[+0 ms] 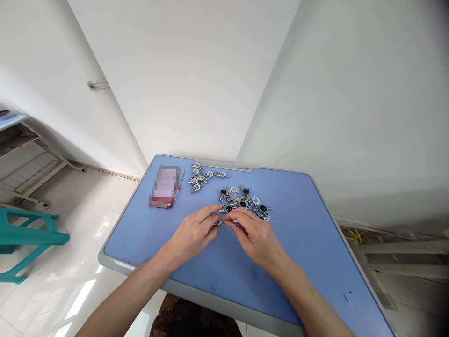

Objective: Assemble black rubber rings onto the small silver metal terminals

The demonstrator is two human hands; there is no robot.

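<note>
My left hand (197, 230) is closed on a small metal part (218, 222) above the blue table (224, 267). Touching the same spot, my right hand (253, 232) pinches something too small to make out. Just beyond my fingers lies a pile of metal parts with black round discs (242, 204), among loose flat metal plates (256, 200) and dark rings. A second group of silver metal parts (199, 177) without black discs is spread farther back, left of the pile.
A phone-like rectangle (164, 186), partly pixelated, lies at the table's left beside a red-handled screwdriver (178, 188). White walls stand behind the table. A green stool (31, 236) is on the floor at left, near a metal rack (35, 173).
</note>
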